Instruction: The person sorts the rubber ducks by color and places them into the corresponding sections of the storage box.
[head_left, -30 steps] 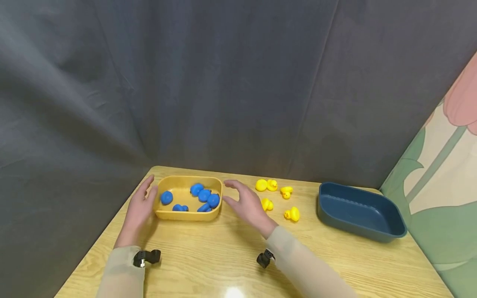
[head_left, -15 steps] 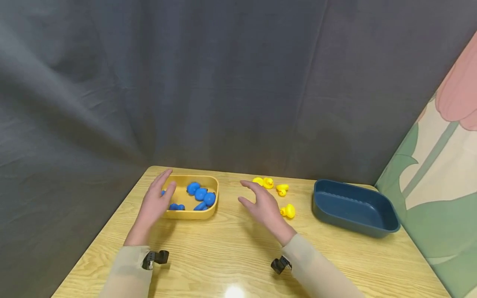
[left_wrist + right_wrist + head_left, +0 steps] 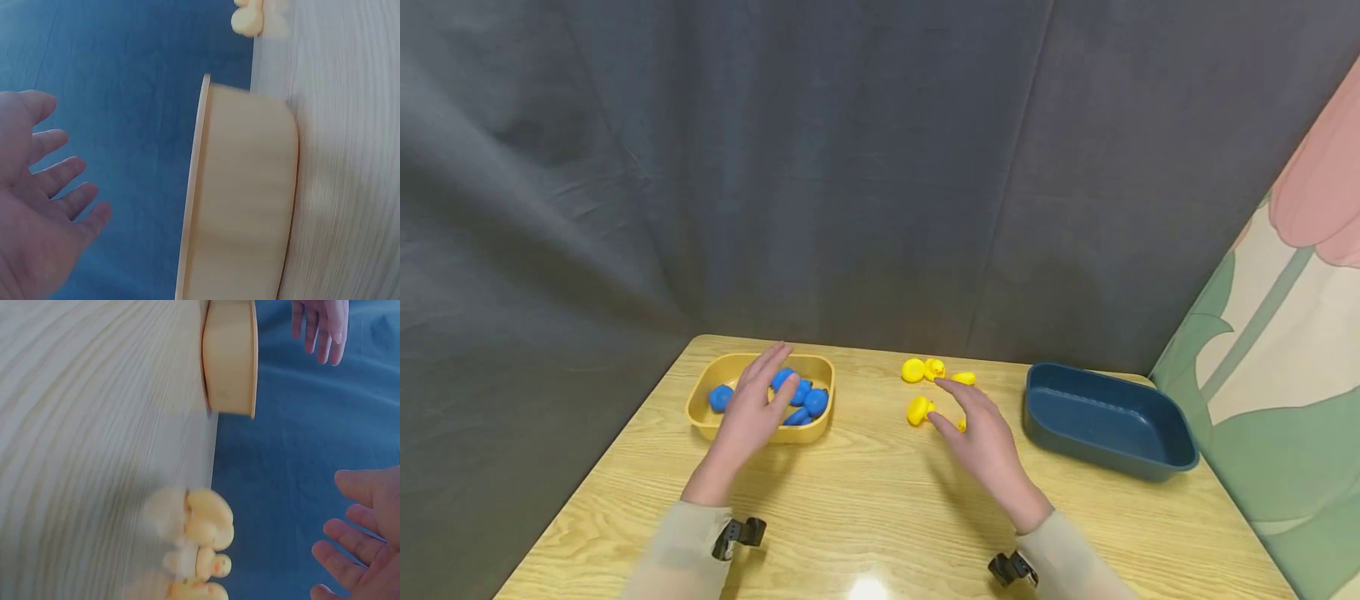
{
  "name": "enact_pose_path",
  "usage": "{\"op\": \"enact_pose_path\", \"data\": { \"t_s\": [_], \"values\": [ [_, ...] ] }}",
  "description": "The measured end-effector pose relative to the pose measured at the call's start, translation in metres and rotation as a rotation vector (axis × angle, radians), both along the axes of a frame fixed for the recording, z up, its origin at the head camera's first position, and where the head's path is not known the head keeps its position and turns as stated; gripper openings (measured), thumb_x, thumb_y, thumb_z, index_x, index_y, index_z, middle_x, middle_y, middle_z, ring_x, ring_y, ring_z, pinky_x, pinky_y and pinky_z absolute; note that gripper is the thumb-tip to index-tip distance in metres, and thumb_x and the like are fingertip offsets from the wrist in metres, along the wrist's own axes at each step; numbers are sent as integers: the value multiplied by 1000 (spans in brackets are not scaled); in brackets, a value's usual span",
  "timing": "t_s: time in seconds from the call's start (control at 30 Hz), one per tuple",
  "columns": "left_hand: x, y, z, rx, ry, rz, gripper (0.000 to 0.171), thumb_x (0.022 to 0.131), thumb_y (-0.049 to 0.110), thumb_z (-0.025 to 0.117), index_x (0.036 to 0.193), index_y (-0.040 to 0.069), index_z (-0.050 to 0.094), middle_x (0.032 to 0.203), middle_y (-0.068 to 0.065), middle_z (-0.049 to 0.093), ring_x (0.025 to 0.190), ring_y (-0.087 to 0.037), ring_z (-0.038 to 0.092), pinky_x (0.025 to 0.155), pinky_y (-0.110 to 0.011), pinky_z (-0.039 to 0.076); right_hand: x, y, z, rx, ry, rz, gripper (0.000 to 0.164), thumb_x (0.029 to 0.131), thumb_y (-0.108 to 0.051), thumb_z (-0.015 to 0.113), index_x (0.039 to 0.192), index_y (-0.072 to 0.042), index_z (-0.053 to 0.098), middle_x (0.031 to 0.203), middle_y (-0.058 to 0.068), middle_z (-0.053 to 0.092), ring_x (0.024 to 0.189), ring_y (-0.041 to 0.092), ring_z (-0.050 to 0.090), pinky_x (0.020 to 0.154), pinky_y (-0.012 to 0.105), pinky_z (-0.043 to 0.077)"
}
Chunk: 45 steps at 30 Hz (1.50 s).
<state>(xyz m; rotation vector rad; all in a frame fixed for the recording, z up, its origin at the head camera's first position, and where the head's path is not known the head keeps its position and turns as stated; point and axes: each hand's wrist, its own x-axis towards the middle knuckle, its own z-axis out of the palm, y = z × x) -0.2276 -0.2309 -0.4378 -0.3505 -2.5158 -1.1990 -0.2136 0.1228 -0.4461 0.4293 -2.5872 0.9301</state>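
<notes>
My left hand point(image 3: 754, 410) hovers over a yellow tray point(image 3: 811, 433), fingers relaxed and holding nothing. Inside the tray lie several blue rubber ducks point(image 3: 721, 398); the hand hides part of them. My right hand point(image 3: 987, 435) is raised above the table near several yellow rubber ducks point(image 3: 919, 410), thumb and fingers spread apart with nothing between them. It partly covers some of these ducks. The left wrist view shows the tray's side wall point(image 3: 244, 194) beside the loose left hand point(image 3: 44, 194). Ducks point(image 3: 209, 519) sit below the right hand point(image 3: 369, 544) in the right wrist view.
A dark blue tray point(image 3: 1097, 454) stands at the right of the wooden table point(image 3: 865, 508). Behind the table hangs a dark grey curtain point(image 3: 865, 183), with a flowered cloth point(image 3: 1285, 400) along the right side.
Both hands have moved right: the left from beside the yellow tray to over it, the right from the tray's right end to the yellow ducks. The view has shifted slightly.
</notes>
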Motion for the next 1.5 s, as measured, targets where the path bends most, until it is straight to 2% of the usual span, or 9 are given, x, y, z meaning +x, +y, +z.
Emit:
{"op": "enact_pose_path", "data": {
  "t_s": [0.17,0.33,0.57,0.7,1.03,1.33,1.5],
  "values": [
    [5,20,1,4,6,-49,59,116,31,60,170,12,45,177,-10,35,164,-38,28,126,-67,33,7,20,-2,2,10,-28,57,100,-19,85,153,-8,65,152,17,65,141,45,59,114,67,48],
    [8,42,1,-9,8,-67,58,115,28,63,169,12,47,176,-11,39,162,-38,33,125,-66,36,14,37,-2,24,39,-60,58,100,-19,85,153,-6,65,152,20,65,140,48,59,111,69,49],
    [9,70,-4,-39,18,-99,58,115,30,63,169,15,47,174,-9,42,161,-37,37,126,-65,35,24,61,-2,23,36,-97,61,105,-23,80,159,-5,58,155,24,60,142,50,54,108,71,49],
    [9,85,-5,-43,42,-100,57,114,28,65,167,13,50,172,-9,46,158,-37,41,127,-65,33,28,75,-3,15,59,-117,62,106,-24,78,160,-4,56,157,26,57,142,52,52,107,73,48],
    [13,118,-5,-59,43,-127,60,112,28,68,167,11,50,169,-9,49,155,-35,46,127,-60,36,39,111,-5,-20,31,-177,66,107,-25,77,163,-2,51,161,31,51,146,58,45,109,78,41],
    [16,142,-16,-32,23,-180,62,112,28,69,169,16,48,170,-6,48,155,-31,45,125,-54,42,49,143,-14,-86,0,-254,68,109,-27,75,164,3,48,159,35,50,147,63,35,112,80,33],
    [16,154,-21,-21,21,-209,62,111,27,71,168,15,49,169,-7,49,154,-31,46,125,-54,42,50,163,-20,-102,11,-304,67,109,-24,74,163,6,47,157,39,50,146,66,34,115,80,30]
  ]
}}
